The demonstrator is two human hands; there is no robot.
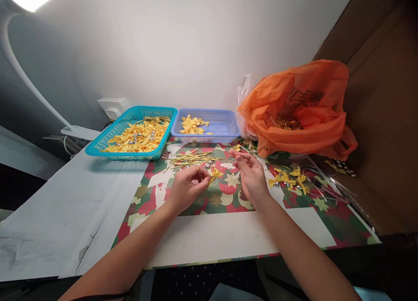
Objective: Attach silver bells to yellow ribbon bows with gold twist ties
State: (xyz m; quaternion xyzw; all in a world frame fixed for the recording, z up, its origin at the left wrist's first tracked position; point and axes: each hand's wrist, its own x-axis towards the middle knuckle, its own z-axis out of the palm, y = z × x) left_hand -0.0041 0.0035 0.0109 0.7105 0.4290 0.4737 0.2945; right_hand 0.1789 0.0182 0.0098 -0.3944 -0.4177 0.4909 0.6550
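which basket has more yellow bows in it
The teal basket on the left: yellow bows heap across most of it, while the periwinkle basket beside it holds a small cluster.

Free room between the hands (187, 187); beyond, teal basket (140, 155), blue basket (222, 128), orange bag (310, 142) as barriers.

The white table (81, 201) carried, at ten o'clock, a turquoise plastic basket (130, 154); at twelve, a pale-blue plastic basket (209, 139); at two, an orange plastic bag (310, 140); at three, yellow ribbon bows (288, 179) on red-and-green patterned paper (202, 201).
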